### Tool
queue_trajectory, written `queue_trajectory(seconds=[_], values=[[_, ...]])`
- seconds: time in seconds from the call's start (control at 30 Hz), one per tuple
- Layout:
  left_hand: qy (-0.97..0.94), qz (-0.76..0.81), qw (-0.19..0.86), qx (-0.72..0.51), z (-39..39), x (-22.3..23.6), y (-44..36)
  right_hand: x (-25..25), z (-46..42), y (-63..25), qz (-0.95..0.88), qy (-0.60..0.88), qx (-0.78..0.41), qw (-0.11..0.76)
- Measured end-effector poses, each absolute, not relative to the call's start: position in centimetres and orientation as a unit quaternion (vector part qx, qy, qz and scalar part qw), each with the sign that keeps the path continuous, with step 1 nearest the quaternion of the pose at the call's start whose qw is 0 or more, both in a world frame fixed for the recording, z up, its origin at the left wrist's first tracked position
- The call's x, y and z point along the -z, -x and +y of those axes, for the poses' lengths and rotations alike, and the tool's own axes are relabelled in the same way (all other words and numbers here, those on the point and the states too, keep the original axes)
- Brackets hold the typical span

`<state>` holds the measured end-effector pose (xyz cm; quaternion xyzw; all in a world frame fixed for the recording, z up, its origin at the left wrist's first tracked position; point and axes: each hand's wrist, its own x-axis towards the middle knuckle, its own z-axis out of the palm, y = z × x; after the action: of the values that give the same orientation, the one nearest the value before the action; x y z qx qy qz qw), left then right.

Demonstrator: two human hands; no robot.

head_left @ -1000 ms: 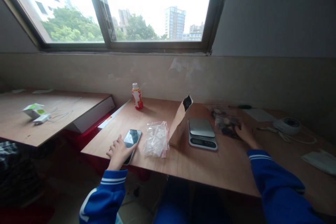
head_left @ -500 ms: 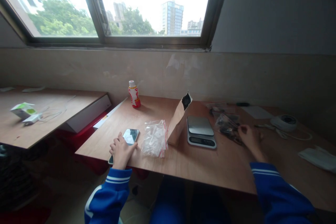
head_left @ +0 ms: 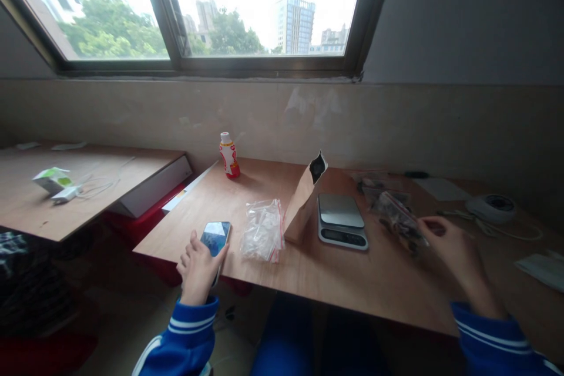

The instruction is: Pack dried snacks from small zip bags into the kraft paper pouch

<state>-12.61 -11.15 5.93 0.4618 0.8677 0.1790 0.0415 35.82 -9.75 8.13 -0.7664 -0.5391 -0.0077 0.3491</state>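
At the far left, on a separate wooden desk (head_left: 101, 170), a small white-and-green box (head_left: 51, 180) sits just beside a white charger (head_left: 65, 194) with a thin white cable. On the main plywood desk (head_left: 352, 288), the person's left hand (head_left: 198, 267) covers the lower end of a smartphone (head_left: 215, 239), its fingers (head_left: 192, 244) curled loosely around the phone near the desk's front edge; the screen is lit. Farther back stands a small drink bottle (head_left: 230, 155) with a red-and-white label. To the right lie a clear plastic bag (head_left: 262, 232) with red-striped edges, bunched and crinkled, then an upright kraft paper pouch (head_left: 304, 200) with a dark inside (its mouth gapes open) and a flat digital scale (head_left: 341, 222).

Right of the scale, the right hand (head_left: 447, 244) pinches a corner of a clear zip bag (head_left: 396, 218) between its fingertips (head_left: 425, 226), the other fingers partly curled. The bag slants over the desk, its red-lined edge running diagonally, and holds dark pieces too small to identify. A round white device (head_left: 491, 208) lies beyond it.
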Motion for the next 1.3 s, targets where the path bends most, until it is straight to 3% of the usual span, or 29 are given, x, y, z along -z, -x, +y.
queue_trajectory(seconds=[0.13,0.23,0.37,0.47,0.73,0.97,1.1,1.3], values=[[-0.453,0.81,0.036,-0.371,-12.7,-8.0,10.1,-11.0,-12.4,-33.2,-0.524,0.765,0.034,0.374],[-0.488,0.664,0.137,-0.55,-15.3,-9.5,5.7,-12.9,-14.8,-30.1,-0.523,0.748,0.035,0.408],[-0.6,0.421,0.457,-0.504,-18.5,-10.2,-1.3,-14.3,-17.6,-24.9,-0.559,0.713,-0.067,0.418],[-0.599,0.339,0.546,-0.478,-19.4,-10.1,-4.4,-14.5,-18.8,-21.5,-0.644,0.625,-0.135,0.42],[-0.526,0.409,0.529,-0.525,-18.8,-8.9,-4.7,-13.5,-18.6,-17.7,-0.708,0.542,-0.255,0.375],[-0.581,0.418,0.47,-0.517,-18.3,-8.6,-4.1,-12.3,-18.3,-17.4,-0.654,0.559,-0.301,0.412],[-0.626,0.416,0.433,-0.498,-17.9,-9.1,-4.3,-11.9,-17.8,-17.9,-0.621,0.571,-0.274,0.461],[-0.644,0.425,0.404,-0.491,-18.5,-8.8,-4.0,-13.7,-16.3,-20.8,-0.458,0.609,-0.135,0.633]])
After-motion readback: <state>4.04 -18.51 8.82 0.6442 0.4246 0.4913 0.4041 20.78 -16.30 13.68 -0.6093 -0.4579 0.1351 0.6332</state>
